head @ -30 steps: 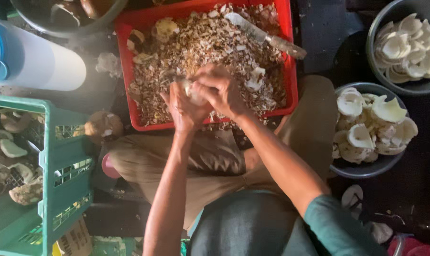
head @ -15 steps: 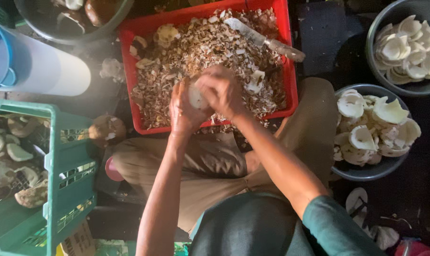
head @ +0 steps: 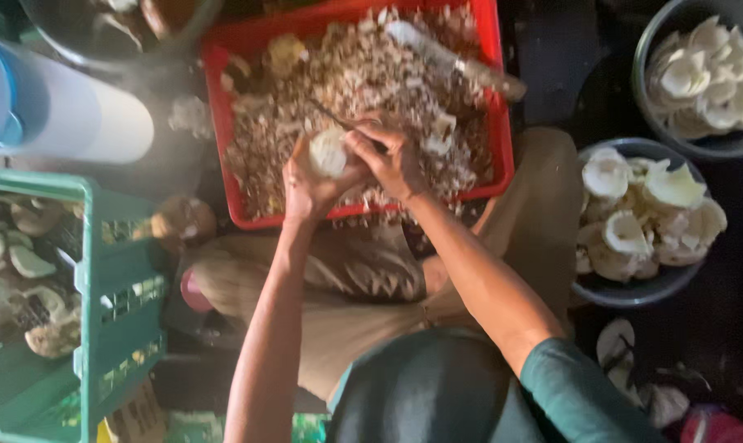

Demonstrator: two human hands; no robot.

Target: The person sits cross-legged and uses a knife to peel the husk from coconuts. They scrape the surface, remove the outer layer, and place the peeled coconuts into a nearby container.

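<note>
1. coconut piece (head: 329, 152), pale and rounded, sits in the left hand (head: 307, 182) over the near edge of the red crate (head: 503, 123), which is full of brown and white shavings (head: 347, 82).
2. left hand is curled about the piece from below and behind, fingers closed around it like a cup, thumb side up.
3. right hand (head: 394, 160) is closed on a thin dark blade (head: 332, 116) whose tip points away toward the crate; the fingers are bunched tight, and the handle itself is hidden inside the grip.
4. handling, as a judgement: the piece looks firm and stiff rather than soft, light enough for one hand, and likely damp and slick on the white face, so a cupped hold around its back seems safer than a pinch at the rim.
5. thin edges may chip if squeezed; the thick middle looks the better place to bear on.
6. grey bowl (head: 634, 291) of peeled white pieces lies to the right, a second bowl (head: 646, 98) farther off, a green crate (head: 101, 328) of unpeeled brown ones to the left.
7. large knife (head: 458, 61) rests across the shavings, apart from both hands.
</note>
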